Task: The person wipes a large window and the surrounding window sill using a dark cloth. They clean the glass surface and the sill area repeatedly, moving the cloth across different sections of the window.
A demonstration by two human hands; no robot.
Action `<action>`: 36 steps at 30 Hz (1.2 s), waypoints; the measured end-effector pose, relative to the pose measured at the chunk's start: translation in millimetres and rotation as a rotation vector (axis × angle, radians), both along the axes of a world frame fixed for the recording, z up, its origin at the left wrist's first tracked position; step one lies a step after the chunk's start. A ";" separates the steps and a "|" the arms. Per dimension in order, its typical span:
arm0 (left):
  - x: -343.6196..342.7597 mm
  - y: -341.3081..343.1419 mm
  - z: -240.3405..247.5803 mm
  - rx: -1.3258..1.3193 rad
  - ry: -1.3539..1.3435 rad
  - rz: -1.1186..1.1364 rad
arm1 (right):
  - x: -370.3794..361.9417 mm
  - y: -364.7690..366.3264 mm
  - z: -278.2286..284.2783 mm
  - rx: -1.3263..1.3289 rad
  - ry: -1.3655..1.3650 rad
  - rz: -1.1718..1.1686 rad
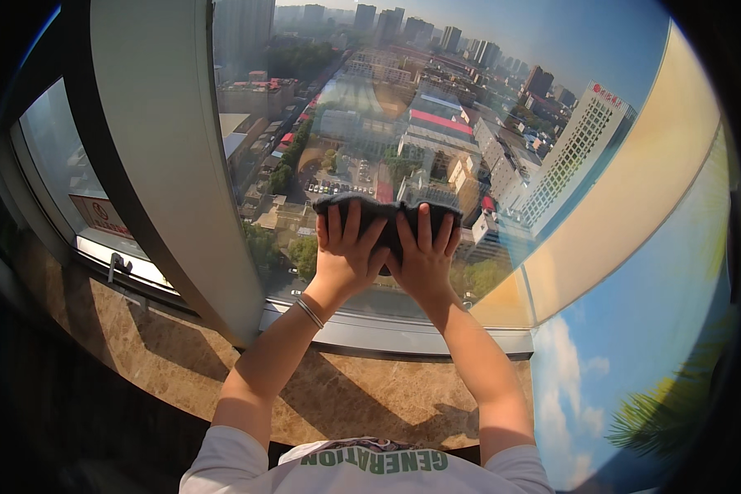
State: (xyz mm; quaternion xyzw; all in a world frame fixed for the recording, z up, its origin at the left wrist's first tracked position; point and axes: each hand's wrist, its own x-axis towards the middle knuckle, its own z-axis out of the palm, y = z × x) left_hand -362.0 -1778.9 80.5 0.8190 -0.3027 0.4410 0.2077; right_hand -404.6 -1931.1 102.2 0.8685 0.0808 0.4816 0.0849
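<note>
Marble sill (362, 395) lies below both forearms. Left hand (347, 251) and right hand (424, 255), fingers spread flat, press a dark cloth (387, 212) against the window glass (436, 107).

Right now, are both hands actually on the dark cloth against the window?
Touching. The head view shows the left hand and right hand spread flat on the dark cloth, fingers overlapping it with no gap, pressing it against the window glass.
</note>
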 end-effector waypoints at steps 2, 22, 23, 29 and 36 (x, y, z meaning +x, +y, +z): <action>14.0 14.7 55.4 -0.059 -0.098 0.022 | 18.1 20.2 50.5 0.022 -0.142 0.022; 14.7 57.0 -47.4 -0.280 0.114 0.163 | 21.8 80.9 -23.5 -0.149 0.003 0.088; 19.7 57.1 -20.5 -0.296 0.086 0.169 | 25.2 86.3 0.0 -0.145 -0.022 0.068; 41.9 65.6 136.3 -0.440 -0.187 0.160 | 55.9 108.2 128.6 -0.083 -0.337 0.031; 41.1 63.9 149.1 -0.476 -0.165 0.185 | 61.4 112.7 131.0 -0.057 -0.351 0.010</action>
